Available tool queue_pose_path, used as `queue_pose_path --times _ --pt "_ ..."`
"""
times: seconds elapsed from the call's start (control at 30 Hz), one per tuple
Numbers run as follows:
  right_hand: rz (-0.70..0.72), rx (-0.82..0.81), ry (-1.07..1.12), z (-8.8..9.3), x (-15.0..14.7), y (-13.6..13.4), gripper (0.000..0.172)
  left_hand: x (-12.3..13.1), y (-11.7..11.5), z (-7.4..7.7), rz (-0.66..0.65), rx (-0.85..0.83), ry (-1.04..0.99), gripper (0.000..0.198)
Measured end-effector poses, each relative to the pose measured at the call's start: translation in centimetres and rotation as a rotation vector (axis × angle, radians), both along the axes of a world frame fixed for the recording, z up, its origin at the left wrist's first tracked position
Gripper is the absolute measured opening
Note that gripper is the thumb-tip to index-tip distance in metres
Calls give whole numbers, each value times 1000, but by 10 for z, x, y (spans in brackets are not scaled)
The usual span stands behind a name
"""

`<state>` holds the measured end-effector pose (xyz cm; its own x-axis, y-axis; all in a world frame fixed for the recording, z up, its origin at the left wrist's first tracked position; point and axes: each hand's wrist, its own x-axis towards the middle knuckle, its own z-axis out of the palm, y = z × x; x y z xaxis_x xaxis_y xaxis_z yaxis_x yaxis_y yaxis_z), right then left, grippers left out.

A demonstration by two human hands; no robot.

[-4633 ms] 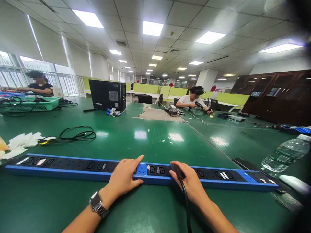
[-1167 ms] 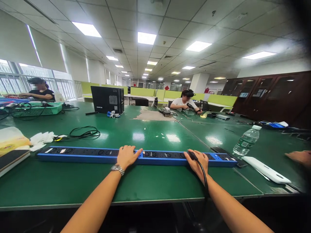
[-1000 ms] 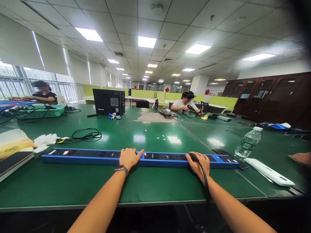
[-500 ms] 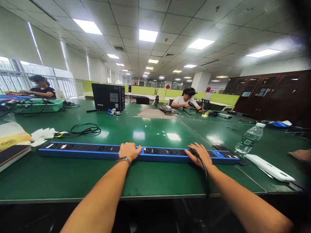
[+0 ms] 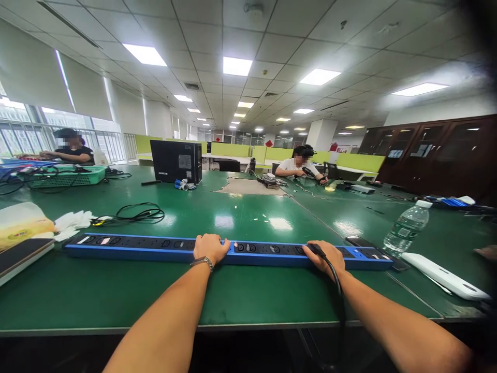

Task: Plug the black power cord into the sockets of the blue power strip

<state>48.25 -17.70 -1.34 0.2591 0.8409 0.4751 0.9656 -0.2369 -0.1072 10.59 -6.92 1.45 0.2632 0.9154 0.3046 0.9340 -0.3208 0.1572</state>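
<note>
A long blue power strip with black sockets lies across the green table. My left hand grips the strip near its middle, fingers over the far edge and thumb on top, with a metal watch on the wrist. Right of the middle, my right hand is closed around a black plug at the strip's top face. The plug's black cable runs down over the table's front edge. Whether the plug sits in a socket is hidden by my fingers.
Left are a dark-topped box, white tissues, a coiled black cable and a green basket. A computer case stands behind. Right are a water bottle and a white device. Two people sit farther back; another hand shows at right.
The view has shifted slightly, so the table and strip appear a little lower. The fingers of my right hand, spread over the strip before, have drawn in around the plug.
</note>
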Motion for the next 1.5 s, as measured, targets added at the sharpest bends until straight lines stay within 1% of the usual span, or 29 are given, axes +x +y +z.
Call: queue_pose_path --times 0.33,0.8,1.13,1.27,1.37,1.5 --pt "-17 47 -3 -3 0 0 36 0 1 -3 18 9 -8 49" --pt "-62 25 15 0 -7 -3 38 1 4 -5 45 31 -28 46" --pt "-24 77 36 -6 -1 -1 37 0 1 -2 42 23 -11 47" --pt "21 96 45 -10 -2 -5 36 0 -4 -2 22 20 -14 45" --pt "54 111 50 -10 -5 -7 33 0 -7 -3 15 14 -27 41" --pt "41 133 61 -8 -4 -4 36 -1 -6 -1 20 19 -69 41"
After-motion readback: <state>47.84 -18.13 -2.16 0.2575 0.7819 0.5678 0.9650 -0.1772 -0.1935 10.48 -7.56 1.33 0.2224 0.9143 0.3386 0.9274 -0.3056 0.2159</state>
